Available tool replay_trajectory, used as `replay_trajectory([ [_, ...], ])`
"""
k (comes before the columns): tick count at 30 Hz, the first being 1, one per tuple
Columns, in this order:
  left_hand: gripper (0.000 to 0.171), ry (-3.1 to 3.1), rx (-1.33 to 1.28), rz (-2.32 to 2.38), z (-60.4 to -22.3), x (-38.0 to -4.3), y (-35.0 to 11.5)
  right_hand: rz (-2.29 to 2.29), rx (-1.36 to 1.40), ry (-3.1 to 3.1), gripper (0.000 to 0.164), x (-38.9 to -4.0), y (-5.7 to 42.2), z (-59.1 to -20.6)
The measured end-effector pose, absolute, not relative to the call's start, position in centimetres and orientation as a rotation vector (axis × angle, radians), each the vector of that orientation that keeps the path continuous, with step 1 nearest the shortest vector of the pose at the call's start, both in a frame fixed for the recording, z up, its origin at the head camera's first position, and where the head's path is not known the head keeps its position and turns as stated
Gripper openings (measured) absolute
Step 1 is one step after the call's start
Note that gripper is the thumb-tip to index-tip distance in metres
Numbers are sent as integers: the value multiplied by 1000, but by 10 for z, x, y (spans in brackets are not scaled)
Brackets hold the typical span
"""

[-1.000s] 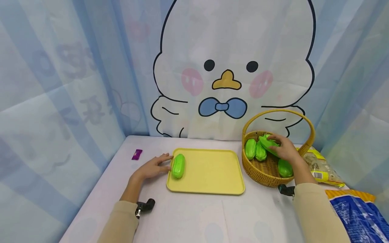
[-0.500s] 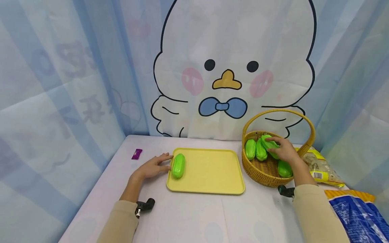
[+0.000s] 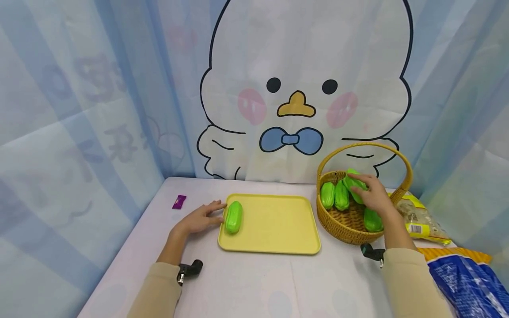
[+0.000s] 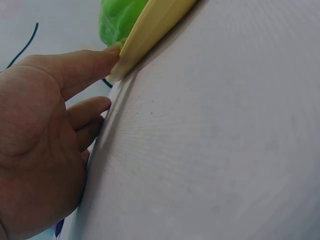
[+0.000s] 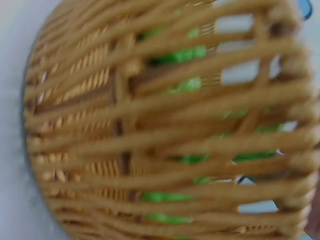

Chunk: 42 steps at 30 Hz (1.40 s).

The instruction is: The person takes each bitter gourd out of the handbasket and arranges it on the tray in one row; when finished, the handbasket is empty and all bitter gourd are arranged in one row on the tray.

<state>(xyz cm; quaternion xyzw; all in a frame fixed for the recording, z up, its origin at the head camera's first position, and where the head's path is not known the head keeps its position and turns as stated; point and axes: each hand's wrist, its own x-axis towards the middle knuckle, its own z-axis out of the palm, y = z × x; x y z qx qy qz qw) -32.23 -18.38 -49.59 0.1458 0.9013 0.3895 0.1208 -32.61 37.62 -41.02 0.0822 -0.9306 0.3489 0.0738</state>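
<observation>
Pinching one vegetable (image 3: 350,182) in the basket (image 3: 339,226) with the right hand (image 3: 375,194); touching the tray (image 3: 276,225), beside another vegetable (image 3: 233,217), with spread fingers (image 4: 89,111) of the left hand (image 3: 200,218).

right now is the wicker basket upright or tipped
Upright: in the head view the wicker basket stands on the table with its handle arching above and green pieces inside.

On the pale table (image 3: 254,285) before me: purple packet (image 3: 179,202) left, yellow tray (image 3: 274,225) central, wicker basket (image 3: 343,229) right, clear-and-yellow bag (image 3: 424,219) beside it, blue bag (image 3: 467,280) nearer me.
</observation>
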Motion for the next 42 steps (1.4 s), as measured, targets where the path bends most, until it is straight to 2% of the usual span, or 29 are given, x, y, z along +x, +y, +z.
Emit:
replay_trajectory([
  [19,61,2642,428,1134,-494,-320,-183,1092,318,-2782,62,-289,346,-386],
  [27,62,2642,430,1125,-494,-321,-182,1262,443,-2763,57,-273,324,-376],
  [34,60,2639,411,1134,-495,-321,-185,1436,529,-2751,55,-274,299,-380],
  [42,61,2642,415,1123,-497,-323,-186,1479,687,-2805,70,-278,269,-386],
])
